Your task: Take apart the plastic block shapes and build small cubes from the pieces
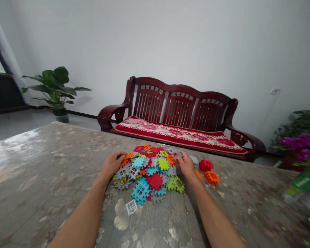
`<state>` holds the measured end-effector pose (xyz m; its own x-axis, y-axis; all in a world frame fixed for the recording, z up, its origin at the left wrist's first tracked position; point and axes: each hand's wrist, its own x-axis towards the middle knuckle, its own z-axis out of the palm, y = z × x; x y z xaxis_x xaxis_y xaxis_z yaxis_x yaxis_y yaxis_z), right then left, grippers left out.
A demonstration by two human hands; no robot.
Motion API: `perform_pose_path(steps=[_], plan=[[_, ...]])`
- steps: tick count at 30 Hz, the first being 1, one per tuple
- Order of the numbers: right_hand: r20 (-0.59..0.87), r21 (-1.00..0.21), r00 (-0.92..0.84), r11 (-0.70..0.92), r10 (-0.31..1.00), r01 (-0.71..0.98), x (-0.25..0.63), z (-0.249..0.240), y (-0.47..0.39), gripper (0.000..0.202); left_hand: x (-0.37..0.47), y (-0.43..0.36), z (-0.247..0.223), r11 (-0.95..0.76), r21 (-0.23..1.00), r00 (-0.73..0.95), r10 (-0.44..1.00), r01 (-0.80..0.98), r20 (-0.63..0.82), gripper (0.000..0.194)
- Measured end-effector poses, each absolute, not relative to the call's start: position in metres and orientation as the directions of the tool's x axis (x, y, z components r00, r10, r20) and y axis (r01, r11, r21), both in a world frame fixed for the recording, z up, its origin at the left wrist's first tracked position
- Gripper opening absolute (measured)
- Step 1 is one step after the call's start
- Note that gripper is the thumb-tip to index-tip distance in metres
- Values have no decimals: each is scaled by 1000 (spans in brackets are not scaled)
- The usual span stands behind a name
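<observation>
On a patterned tabletop [67, 168], piled multicoloured notched tiles [155, 181] between left hand [112, 166] and right hand [187, 166], each grip unclear.

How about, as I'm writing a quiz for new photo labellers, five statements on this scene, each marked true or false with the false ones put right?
1. The left hand is at the left side of the pile. True.
2. The white piece lies on top of the pile. False: the white piece lies on the table, on the person's side of the pile.
3. A red piece lies to the right of the right hand. True.
4. The cover on the bench is plain blue. False: it is red with a pale pattern.
5. Both hands are at the pile's left side. False: the right hand is at its right side.
</observation>
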<state>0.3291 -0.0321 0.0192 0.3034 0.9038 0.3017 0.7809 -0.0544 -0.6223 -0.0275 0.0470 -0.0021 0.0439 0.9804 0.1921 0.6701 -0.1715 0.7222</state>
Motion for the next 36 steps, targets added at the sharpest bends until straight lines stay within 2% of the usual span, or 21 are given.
perform_pose_path(steps=[4,11,14,18,21,25,31,36], plan=[[233,-794,354,-33,906,607,330,19,-40,50,-28,47,0,-182,708,55,979,682,198,33],[209,-814,361,-43,909,579,327,17,-65,47,-28,47,1,-165,706,39,981,689,191,31],[213,-785,335,-43,918,618,328,16,-72,46,-28,48,0,-157,696,31,981,701,189,31],[278,-661,231,12,932,750,328,15,-75,44,-29,49,-2,-166,696,44,981,698,189,34],[271,-577,214,-19,938,817,327,14,-77,55,-29,49,-2,-174,704,55,981,689,188,34],[231,-535,204,-51,951,843,328,15,-79,68,-29,48,-1,-165,695,45,981,700,187,33],[195,-497,112,0,974,868,327,19,-81,53,-29,49,-3,-178,699,61,980,693,190,33],[179,-484,151,-47,972,874,323,21,-81,51,-29,50,-3,-169,689,62,982,705,178,36]])
